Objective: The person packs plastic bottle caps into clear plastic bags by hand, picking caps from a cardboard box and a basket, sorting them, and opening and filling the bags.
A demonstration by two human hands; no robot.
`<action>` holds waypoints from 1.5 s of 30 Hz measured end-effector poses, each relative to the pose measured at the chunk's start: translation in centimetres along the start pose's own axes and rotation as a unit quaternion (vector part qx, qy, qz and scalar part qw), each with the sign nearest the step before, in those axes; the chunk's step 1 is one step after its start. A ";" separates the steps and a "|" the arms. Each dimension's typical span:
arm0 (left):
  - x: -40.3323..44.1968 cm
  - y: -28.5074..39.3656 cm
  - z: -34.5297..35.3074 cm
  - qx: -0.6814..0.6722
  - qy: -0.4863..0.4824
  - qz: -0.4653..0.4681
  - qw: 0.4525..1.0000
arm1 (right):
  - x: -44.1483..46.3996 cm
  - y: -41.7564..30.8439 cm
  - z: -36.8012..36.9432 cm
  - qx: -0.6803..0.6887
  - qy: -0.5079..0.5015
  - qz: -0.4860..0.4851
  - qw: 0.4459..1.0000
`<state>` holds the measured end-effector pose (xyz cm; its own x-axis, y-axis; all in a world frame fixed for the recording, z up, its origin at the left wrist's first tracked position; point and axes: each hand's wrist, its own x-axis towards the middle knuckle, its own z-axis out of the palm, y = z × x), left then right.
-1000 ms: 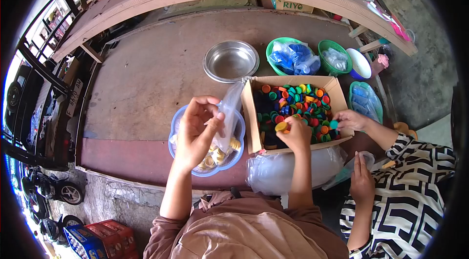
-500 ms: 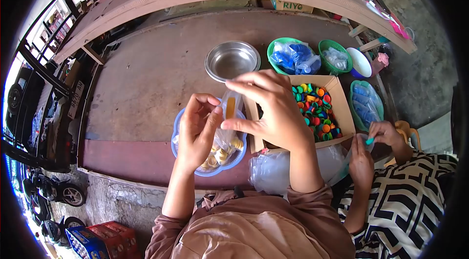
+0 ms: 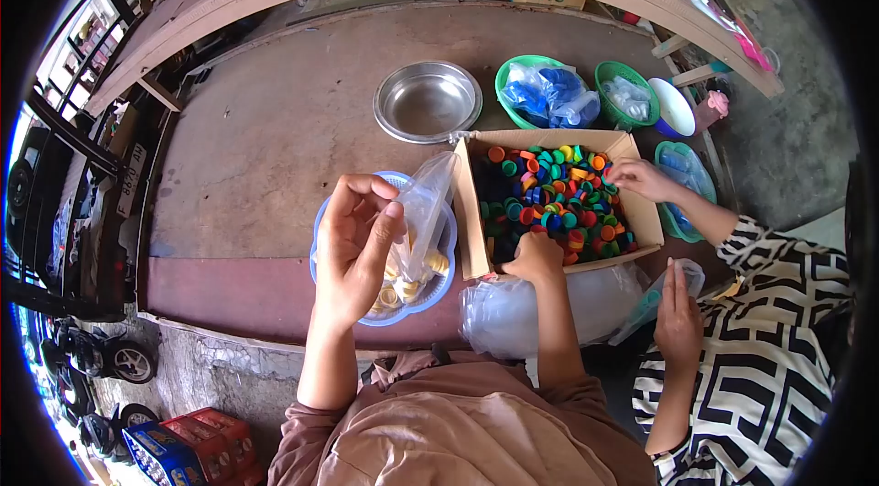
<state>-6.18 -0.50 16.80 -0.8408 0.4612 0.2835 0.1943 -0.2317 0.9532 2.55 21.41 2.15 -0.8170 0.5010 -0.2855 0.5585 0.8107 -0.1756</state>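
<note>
My left hand (image 3: 357, 243) pinches a clear plastic bag (image 3: 428, 202), which stands up over a blue basket (image 3: 446, 289) of small cream-coloured pieces. To the right, my right hand (image 3: 538, 259) reaches into the near part of a cardboard box (image 3: 469, 211) full of colourful caps (image 3: 558, 193). Its fingertips are down among the caps, so what they hold, if anything, is hidden.
A metal bowl (image 3: 428, 101) lies beyond the basket. Green baskets (image 3: 504, 92) with bagged pieces stand behind and right of the box. Folded plastic (image 3: 549, 307) lies before it. A co-worker's hand (image 3: 641, 179) is over the box's right side; the other (image 3: 678, 326) holds a bag.
My right hand brought a yellow cap to the bag, then went back down into the box. My left hand stayed at the bag. The co-worker's hand has returned to the box.
</note>
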 end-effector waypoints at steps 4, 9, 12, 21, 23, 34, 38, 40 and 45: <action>0.0 0.1 -0.1 -0.003 0.005 0.002 1.000 | 0.6 1.3 0.2 0.067 0.020 -0.037 0.997; -0.1 0.2 -0.6 -0.006 0.011 0.005 1.000 | -0.1 4.1 -1.7 0.244 0.038 -0.053 0.967; -0.3 0.1 -0.5 -0.014 0.012 0.001 1.000 | -0.1 5.4 -1.4 0.266 0.132 -0.099 0.950; -0.5 -0.1 -0.3 -0.012 -0.003 -0.002 1.000 | -3.1 0.5 -7.8 0.476 0.269 -0.337 0.766; -0.5 -0.1 -0.2 -0.014 -0.002 -0.003 1.000 | -3.6 -1.0 -10.3 0.381 0.312 -0.393 0.777; -0.7 -0.1 -1.3 -0.007 0.008 0.007 1.000 | -1.0 3.3 -9.6 0.572 0.270 -0.367 0.682; -0.6 -0.1 -0.9 -0.008 0.012 0.001 1.000 | 3.7 8.1 -3.6 0.394 0.118 -0.197 0.890; -0.4 0.0 -1.0 -0.006 0.017 0.001 1.000 | 2.9 8.3 -2.7 0.200 0.151 -0.133 0.959; -0.2 -0.3 -0.9 0.000 0.005 -0.005 1.000 | 2.9 8.4 -3.3 0.472 0.169 -0.139 0.854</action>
<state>-6.53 -1.27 16.35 -0.8479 0.4551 0.2721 0.1850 -0.2270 0.9562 4.41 30.60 2.97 -0.8428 0.5166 0.1507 0.0729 0.3871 -0.9191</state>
